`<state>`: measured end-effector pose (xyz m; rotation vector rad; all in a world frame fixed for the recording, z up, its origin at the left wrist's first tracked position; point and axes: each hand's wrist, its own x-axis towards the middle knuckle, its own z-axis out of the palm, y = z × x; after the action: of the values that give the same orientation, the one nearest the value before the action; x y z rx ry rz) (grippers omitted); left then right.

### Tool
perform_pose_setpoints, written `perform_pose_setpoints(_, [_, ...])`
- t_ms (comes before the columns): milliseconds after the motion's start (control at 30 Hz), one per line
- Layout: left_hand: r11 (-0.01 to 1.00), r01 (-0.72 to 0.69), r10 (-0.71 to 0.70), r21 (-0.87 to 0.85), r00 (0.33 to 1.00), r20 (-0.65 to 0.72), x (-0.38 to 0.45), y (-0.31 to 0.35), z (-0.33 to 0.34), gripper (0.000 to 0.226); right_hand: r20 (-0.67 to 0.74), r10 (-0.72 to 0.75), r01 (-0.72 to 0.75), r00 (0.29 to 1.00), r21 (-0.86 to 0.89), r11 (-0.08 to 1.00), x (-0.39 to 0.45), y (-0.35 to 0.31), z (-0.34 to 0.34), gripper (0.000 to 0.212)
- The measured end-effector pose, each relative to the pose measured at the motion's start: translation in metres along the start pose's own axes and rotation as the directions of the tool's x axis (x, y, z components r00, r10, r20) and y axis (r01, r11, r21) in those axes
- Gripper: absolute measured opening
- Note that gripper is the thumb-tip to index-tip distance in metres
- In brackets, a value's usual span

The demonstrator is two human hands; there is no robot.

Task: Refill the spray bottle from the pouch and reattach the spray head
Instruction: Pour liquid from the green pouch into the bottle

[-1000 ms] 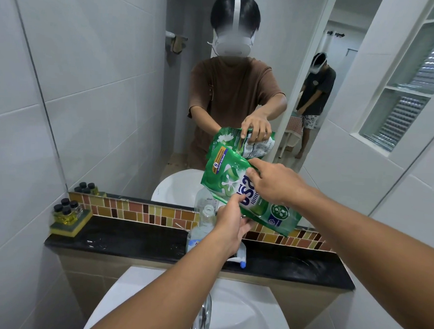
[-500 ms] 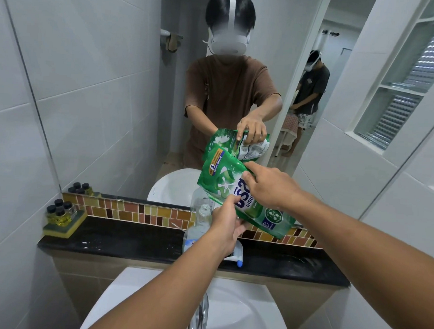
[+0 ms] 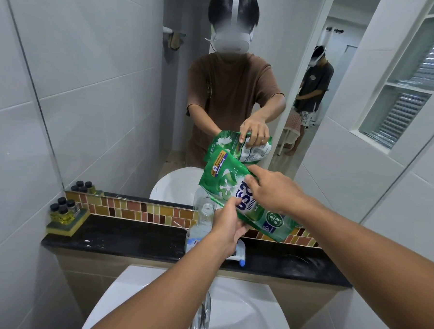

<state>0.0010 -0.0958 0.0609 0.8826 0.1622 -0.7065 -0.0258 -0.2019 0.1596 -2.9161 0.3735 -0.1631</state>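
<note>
Green pouch [image 3: 237, 190] pinched by both hands, right hand [image 3: 272, 190] above, left hand [image 3: 226, 227] at its lower corner, over the open spray bottle [image 3: 201, 224]. Risk: spout misaligned, liquid spilling onto bench [image 3: 131, 238]

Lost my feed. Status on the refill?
Both hands, left and right, grip pouch, tilted over open spray bottle. Spray head off, on ledge. Nothing obstructing.

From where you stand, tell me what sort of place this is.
Most likely a bathroom: a white washbasin with a chrome tap, a wall mirror above a black ledge, and tiled walls.
</note>
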Motion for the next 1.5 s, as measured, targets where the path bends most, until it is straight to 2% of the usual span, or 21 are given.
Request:
perform_pose_setpoints(100, [0.999, 0.000, 0.001, 0.035, 0.999, -0.034, 0.004, -0.004, -0.005, 0.031, 0.002, 0.015, -0.015, 1.000, 0.047, 0.999, -0.005, 0.007, 0.006, 0.040])
perform_pose_setpoints(267, [0.982, -0.029, 0.052, 0.189, 0.992, -0.116, 0.010, -0.015, -0.017, 0.031, 0.016, 0.046, -0.048, 0.999, 0.204, 0.978, -0.017, 0.028, 0.029, 0.036])
perform_pose_setpoints(367, [0.947, -0.054, 0.104, 0.316, 0.984, -0.144, 0.012, -0.024, -0.023, 0.044, 0.007, 0.055, -0.054, 0.998, 0.391, 0.919, -0.029, 0.047, 0.047, 0.035])
perform_pose_setpoints(433, [0.869, -0.095, 0.185, 0.486, 0.973, -0.140, 0.011, -0.032, -0.026, 0.042, -0.019, 0.093, -0.072, 0.995, 0.488, 0.870, -0.041, 0.064, 0.065, 0.038])
perform_pose_setpoints(500, [0.737, -0.150, 0.275, 0.659, 0.957, -0.091, 0.008, -0.041, -0.024, 0.037, -0.058, 0.154, -0.105, 0.986, 0.498, 0.861, -0.058, 0.085, 0.087, 0.037])
perform_pose_setpoints(567, [0.588, -0.188, 0.303, 0.787, 0.953, 0.001, 0.007, -0.054, -0.020, 0.039, -0.036, 0.237, -0.181, 0.971, 0.536, 0.825, -0.077, 0.107, 0.107, 0.035])
perform_pose_setpoints(667, [0.425, -0.225, 0.211, 0.877, 0.967, 0.146, 0.008, -0.076, -0.005, 0.041, 0.025, 0.357, -0.301, 0.934, 0.594, 0.746, -0.098, 0.145, 0.134, 0.022])
perform_pose_setpoints(733, [0.326, -0.250, 0.163, 0.912, 0.965, 0.206, 0.011, -0.095, 0.008, 0.043, 0.037, 0.431, -0.350, 0.902, 0.647, 0.677, -0.106, 0.170, 0.147, 0.020])
perform_pose_setpoints(833, [0.235, -0.260, 0.095, 0.937, 0.965, 0.244, 0.021, -0.125, 0.033, 0.045, 0.004, 0.532, -0.385, 0.847, 0.695, 0.607, -0.109, 0.208, 0.159, 0.020])
perform_pose_setpoints(900, [0.215, -0.254, 0.054, 0.943, 0.967, 0.249, 0.033, -0.141, 0.052, 0.049, -0.010, 0.576, -0.398, 0.817, 0.713, 0.578, -0.104, 0.229, 0.161, 0.021])
perform_pose_setpoints(1033, [0.203, -0.270, 0.069, 0.941, 0.963, 0.262, 0.062, -0.160, 0.098, 0.059, -0.021, 0.641, -0.428, 0.767, 0.727, 0.536, -0.089, 0.272, 0.159, 0.030])
perform_pose_setpoints(1200, [0.182, -0.237, 0.057, 0.954, 0.971, 0.231, 0.095, -0.177, 0.133, 0.063, -0.033, 0.629, -0.424, 0.776, 0.711, 0.561, -0.077, 0.310, 0.146, 0.033])
perform_pose_setpoints(1300, [0.217, -0.226, 0.060, 0.950, 0.974, 0.218, 0.106, -0.187, 0.135, 0.064, 0.008, 0.637, -0.454, 0.771, 0.708, 0.541, -0.077, 0.327, 0.149, 0.044])
perform_pose_setpoints(1500, [0.256, -0.213, 0.043, 0.943, 0.977, 0.209, 0.115, -0.201, 0.126, 0.068, 0.057, 0.647, -0.479, 0.761, 0.721, 0.501, -0.079, 0.343, 0.150, 0.053])
